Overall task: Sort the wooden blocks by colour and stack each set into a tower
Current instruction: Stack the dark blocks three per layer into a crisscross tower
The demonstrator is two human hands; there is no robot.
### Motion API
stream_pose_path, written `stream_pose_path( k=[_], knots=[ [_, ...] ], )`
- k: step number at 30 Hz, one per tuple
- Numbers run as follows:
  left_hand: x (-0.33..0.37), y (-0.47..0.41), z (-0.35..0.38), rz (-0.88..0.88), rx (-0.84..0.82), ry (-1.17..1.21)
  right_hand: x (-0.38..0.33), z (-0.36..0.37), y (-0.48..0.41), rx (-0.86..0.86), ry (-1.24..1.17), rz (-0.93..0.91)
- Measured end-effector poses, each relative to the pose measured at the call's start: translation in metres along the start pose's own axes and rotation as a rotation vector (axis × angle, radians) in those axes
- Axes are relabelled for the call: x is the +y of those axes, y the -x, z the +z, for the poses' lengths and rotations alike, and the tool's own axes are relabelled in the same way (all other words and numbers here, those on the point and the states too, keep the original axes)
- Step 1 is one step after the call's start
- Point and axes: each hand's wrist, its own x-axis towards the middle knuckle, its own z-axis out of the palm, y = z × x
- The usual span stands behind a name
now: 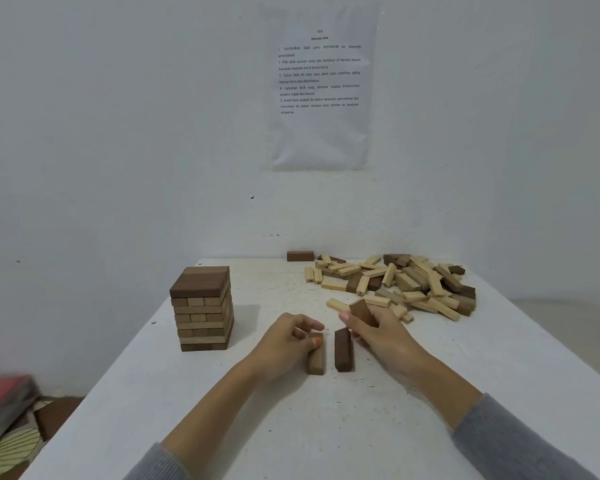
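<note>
Left grip [288, 341]: tan block [316, 361]; right [378, 336]: dark block [361, 310], mid-table

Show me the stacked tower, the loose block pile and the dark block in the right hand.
stacked tower [201, 282]: head view, its dark top layer.
loose block pile [409, 282]: head view, a block mid-pile.
dark block [361, 310]: head view, its exposed upper end.
</note>
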Motion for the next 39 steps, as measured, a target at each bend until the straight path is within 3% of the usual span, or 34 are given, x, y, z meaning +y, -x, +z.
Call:
stream_pose_path(
  k=[3, 6, 9, 13, 16, 19, 27, 39],
  knots=[
    [-0.001, 0.001, -0.002, 0.043, -0.042, -0.052, 0.001, -0.007, 0.002, 0.037, 0.080, 0.038],
    [-0.009, -0.001, -0.012, 0.051, -0.227, -0.111, 0.001, -0.011, 0.005, 0.027, 0.091, 0.058],
    [-0.017, -0.002, -0.021, 0.066, -0.319, -0.202, 0.005, -0.014, 0.004, 0.094, 0.371, -0.008],
    [-0.025, -0.003, -0.018, 0.117, -0.243, -0.177, 0.008, -0.017, 0.003, -0.008, 0.544, -0.066],
    [-0.026, -0.003, -0.015, 0.141, -0.189, -0.182, 0.000, -0.033, 0.006, -0.230, 0.451, 0.018],
    [-0.024, -0.001, -0.010, 0.155, -0.169, -0.221, -0.002, -0.048, 0.008, -0.404, 0.564, 0.006],
    [-0.023, 0.000, -0.006, 0.151, -0.131, -0.221, 0.014, -0.035, 0.009, -0.264, 0.443, -0.143],
    [-0.028, -0.002, -0.005, 0.139, -0.122, -0.160, 0.016, -0.032, 0.010, -0.269, 0.456, -0.163]
  ],
)
